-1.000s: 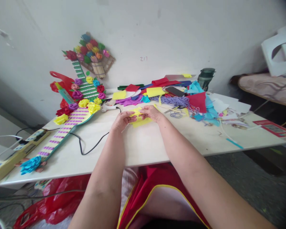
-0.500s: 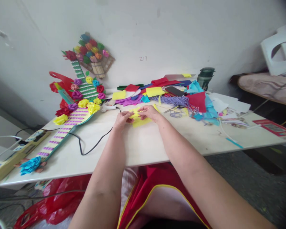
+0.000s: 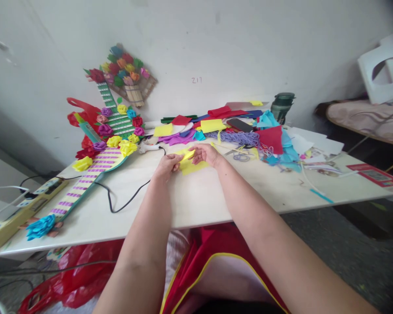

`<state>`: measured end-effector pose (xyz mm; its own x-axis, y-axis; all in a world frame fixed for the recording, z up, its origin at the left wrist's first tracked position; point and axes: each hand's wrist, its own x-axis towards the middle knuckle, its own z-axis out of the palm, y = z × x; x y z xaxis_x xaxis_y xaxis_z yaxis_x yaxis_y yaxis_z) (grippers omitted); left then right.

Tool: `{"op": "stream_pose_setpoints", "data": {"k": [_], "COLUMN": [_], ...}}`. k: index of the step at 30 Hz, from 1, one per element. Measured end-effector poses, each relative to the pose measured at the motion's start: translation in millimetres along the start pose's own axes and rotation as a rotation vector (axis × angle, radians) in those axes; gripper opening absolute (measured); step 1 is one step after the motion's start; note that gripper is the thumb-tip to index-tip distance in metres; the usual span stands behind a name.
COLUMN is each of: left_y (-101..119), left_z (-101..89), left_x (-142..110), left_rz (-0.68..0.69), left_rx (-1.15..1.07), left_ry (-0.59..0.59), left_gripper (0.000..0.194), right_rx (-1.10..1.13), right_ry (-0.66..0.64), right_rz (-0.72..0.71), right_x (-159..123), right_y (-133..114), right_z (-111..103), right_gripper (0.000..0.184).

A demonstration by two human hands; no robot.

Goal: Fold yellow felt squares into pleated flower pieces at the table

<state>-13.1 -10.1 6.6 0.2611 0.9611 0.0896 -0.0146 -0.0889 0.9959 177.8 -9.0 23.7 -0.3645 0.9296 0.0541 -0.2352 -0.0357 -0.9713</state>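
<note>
My left hand (image 3: 168,165) is closed in a pinch on the left end of a small folded piece of yellow crepe paper (image 3: 187,155). At the paper's other end, my right hand (image 3: 205,155) has its curled fingers and thumb around the tip, in what looks like a light grip. Beneath both hands, a flat yellow crepe paper sheet (image 3: 198,168) lies on the white table (image 3: 203,200). Just behind my left hand rests a white glue gun (image 3: 149,148) with a black cord (image 3: 131,203).
On the left lies a guitar-shaped board (image 3: 94,170) decorated with paper flowers, near a power strip (image 3: 36,207). Coloured paper sheets (image 3: 212,125), purple yarn (image 3: 239,138) and scissors (image 3: 231,152) lie toward the back. A dark green bottle (image 3: 282,107) stands at the back right.
The yellow piece between my hands now shows as a narrower folded shape. My right fingers have shifted from on top of it to its right tip. My left hand has hardly moved.
</note>
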Motion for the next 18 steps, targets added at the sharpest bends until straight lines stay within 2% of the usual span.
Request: {"op": "stream_pose_setpoints", "data": {"k": [3,9,18], "left_y": [0.0,-2.0,-0.9], "left_z": [-0.5,-2.0,-0.5], "left_x": [0.5,1.8,0.9], "left_rz": [0.01,0.017,0.006], "left_rx": [-0.04,-0.074,-0.056], "left_ry": [0.015,0.017,0.0], "left_gripper": [0.041,0.042,0.043], "right_rx": [-0.03,-0.139,-0.143], "right_ry": [0.018,0.069,0.125], "right_rz": [-0.04,-0.096,-0.143], "right_x": [-0.1,1.5,2.3], "right_y": [0.5,5.1,5.0], "right_z": [-1.8,0.9,1.3], "right_gripper": [0.014,0.013,0.011]}}
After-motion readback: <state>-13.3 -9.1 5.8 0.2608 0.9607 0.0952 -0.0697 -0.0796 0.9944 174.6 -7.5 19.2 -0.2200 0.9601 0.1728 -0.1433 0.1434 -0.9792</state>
